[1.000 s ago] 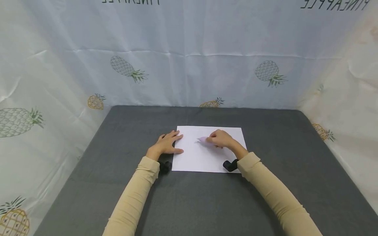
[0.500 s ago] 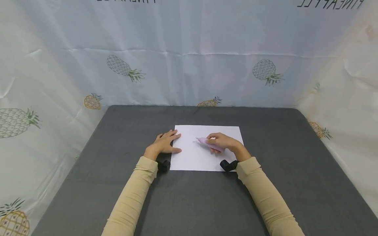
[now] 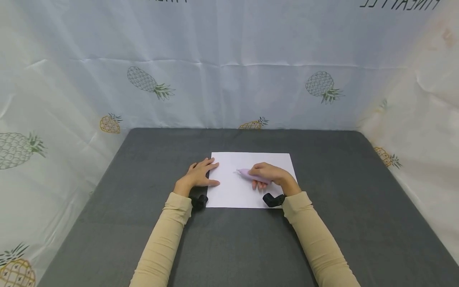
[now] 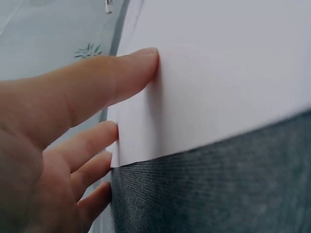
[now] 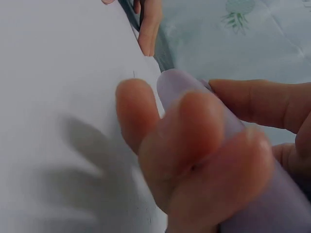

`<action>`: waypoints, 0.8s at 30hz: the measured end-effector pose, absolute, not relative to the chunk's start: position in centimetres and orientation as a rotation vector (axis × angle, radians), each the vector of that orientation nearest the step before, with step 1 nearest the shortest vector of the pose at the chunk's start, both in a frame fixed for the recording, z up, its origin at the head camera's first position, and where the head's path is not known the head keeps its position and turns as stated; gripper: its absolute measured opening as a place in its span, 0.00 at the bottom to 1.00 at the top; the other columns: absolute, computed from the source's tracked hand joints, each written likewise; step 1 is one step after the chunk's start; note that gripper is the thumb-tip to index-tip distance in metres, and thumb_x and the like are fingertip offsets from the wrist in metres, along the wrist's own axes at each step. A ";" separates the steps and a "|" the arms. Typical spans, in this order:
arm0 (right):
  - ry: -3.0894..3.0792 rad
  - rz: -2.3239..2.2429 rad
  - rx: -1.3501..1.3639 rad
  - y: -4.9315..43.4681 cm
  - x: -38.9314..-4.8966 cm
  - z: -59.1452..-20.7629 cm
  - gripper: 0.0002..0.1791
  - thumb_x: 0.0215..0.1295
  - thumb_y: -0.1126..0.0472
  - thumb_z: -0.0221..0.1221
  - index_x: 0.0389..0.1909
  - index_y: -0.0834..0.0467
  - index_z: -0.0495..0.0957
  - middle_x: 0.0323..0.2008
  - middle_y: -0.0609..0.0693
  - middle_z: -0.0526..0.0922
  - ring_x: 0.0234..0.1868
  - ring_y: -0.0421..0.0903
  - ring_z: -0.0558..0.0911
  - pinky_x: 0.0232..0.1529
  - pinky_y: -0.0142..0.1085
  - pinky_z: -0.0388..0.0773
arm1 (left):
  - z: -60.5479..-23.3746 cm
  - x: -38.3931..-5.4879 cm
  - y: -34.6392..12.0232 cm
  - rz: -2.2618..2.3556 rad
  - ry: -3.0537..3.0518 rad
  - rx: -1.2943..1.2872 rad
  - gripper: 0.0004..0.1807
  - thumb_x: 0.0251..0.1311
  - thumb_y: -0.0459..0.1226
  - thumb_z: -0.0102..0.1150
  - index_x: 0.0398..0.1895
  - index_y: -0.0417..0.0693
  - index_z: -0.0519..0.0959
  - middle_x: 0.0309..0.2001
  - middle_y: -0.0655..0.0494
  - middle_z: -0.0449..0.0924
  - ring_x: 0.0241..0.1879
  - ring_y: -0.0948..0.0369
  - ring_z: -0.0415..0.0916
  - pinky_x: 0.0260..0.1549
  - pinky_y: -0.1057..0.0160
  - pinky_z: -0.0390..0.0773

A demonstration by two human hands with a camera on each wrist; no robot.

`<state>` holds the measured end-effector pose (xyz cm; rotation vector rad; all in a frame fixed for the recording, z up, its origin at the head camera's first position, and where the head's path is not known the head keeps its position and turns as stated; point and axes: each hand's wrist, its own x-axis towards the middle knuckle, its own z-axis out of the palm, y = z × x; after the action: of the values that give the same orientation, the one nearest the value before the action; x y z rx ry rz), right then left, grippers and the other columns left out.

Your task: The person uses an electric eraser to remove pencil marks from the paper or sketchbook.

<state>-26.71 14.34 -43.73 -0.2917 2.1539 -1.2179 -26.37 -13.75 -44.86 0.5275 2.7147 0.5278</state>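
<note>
A sheet of white paper (image 3: 229, 195) lies flat on the dark grey table. My left hand (image 3: 196, 175) rests at its left edge, fingers spread, with the thumb (image 4: 131, 68) over the paper. In my right hand (image 3: 270, 173) is a thick lavender pen-shaped tool (image 3: 245, 173), gripped between thumb and fingers above the middle of the sheet. Its thin tip points left, near a faint mark; whether it touches the paper I cannot tell. In the right wrist view the curled fingers (image 5: 194, 131) cover part of the lavender tool (image 5: 177, 87).
The dark grey table (image 3: 229, 247) spreads around the paper on every side. A pale curtain (image 3: 222, 95) printed with pineapples hangs behind it and along both sides. Black wrist cameras sit under each wrist, the right one (image 3: 273, 200) over the paper's lower edge.
My right hand has turned and shifted slightly left, so more of the lavender tool and the lower fingers show. My left hand stays at the paper's edge. The head view has shifted slightly.
</note>
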 end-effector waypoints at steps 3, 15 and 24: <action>2.141 -1.227 -0.267 14.2 -26.7 -43.7 0.15 0.71 0.56 0.48 0.40 0.66 0.72 0.17 0.46 0.79 0.14 0.38 0.70 0.20 0.29 0.69 | -45.0 -26.4 -13.7 0.545 2.715 0.520 0.43 0.58 0.53 0.61 0.75 0.51 0.57 0.78 0.48 0.47 0.79 0.46 0.40 0.74 0.37 0.40; 2.253 -1.241 -0.033 13.1 -25.3 -44.5 0.17 0.72 0.55 0.46 0.33 0.65 0.74 0.13 0.45 0.78 0.11 0.36 0.73 0.18 0.27 0.73 | -45.9 -26.3 -14.0 0.606 2.713 0.574 0.43 0.59 0.54 0.59 0.75 0.51 0.56 0.78 0.48 0.46 0.79 0.46 0.39 0.74 0.36 0.37; 2.400 -1.249 0.159 11.3 -24.4 -44.2 0.19 0.65 0.54 0.51 0.16 0.57 0.69 0.07 0.44 0.70 0.10 0.38 0.65 0.14 0.28 0.60 | -46.1 -26.4 -14.4 0.645 2.721 0.585 0.43 0.59 0.54 0.60 0.75 0.50 0.57 0.78 0.47 0.46 0.79 0.46 0.39 0.74 0.36 0.37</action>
<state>-24.41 11.29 -44.23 0.1585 2.4000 -1.2488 -26.39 -14.40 -46.06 0.5850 2.7207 0.6450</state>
